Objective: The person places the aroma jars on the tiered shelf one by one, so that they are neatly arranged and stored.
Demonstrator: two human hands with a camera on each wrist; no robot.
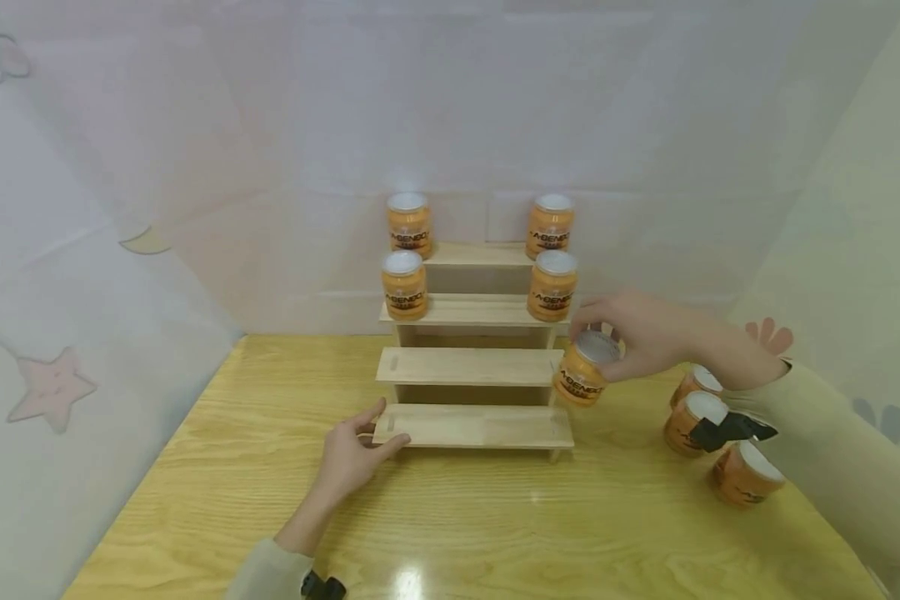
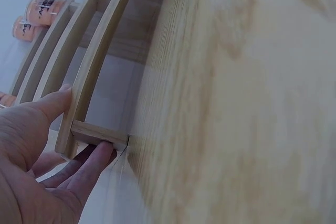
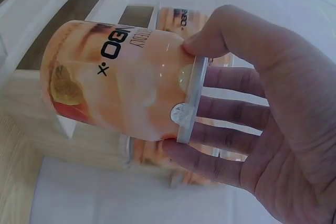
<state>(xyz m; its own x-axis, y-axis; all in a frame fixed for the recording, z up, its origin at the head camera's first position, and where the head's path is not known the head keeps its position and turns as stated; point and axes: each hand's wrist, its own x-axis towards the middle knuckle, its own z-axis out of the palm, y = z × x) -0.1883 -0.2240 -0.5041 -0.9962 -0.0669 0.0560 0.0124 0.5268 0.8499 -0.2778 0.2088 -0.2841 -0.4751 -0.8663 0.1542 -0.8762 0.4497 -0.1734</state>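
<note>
A stepped wooden rack (image 1: 472, 425) with several tiers stands on the table. My left hand (image 1: 351, 454) holds the left end of its lowest tier, thumb on the board (image 2: 86, 85) and fingers against the support leg (image 2: 100, 132). My right hand (image 1: 637, 333) grips an orange can (image 1: 581, 379) round its white-rimmed lid, fingers and thumb at the rim (image 3: 193, 100). This can hangs slightly tilted by the right end of the second-lowest tier. One orange can (image 1: 405, 287) and another (image 1: 552, 287) stand on the second tier from the top; two more are on the top tier.
On the table at the right, beneath the right forearm, sit three more orange cans, the nearest one (image 1: 746, 475) tilted. A black strap (image 1: 731, 431) on the right wrist overlaps them. Pale patterned cloth (image 1: 457, 108) hangs behind and beside the yellow wood-grain table (image 1: 457, 533).
</note>
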